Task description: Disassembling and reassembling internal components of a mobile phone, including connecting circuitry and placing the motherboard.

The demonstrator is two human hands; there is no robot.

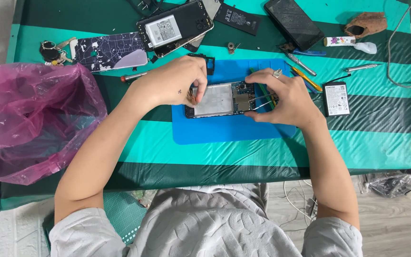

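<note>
An opened phone [217, 99] with its back off lies on a blue mat [229, 131], showing a metal plate and circuit board. My left hand [179, 83] grips the phone's left end, fingers curled over its edge. My right hand [284, 95], with a ring on one finger, holds thin metal tweezers [261, 99] whose tips point at the board at the phone's right part.
A pink plastic bag [29, 119] bulges at the left. Behind the mat lie another opened phone [174, 28], a patterned phone case [110, 50], a dark phone [293, 21], batteries [337, 98], screwdrivers [305, 76] and keys [53, 50] on a green striped cloth [372, 138].
</note>
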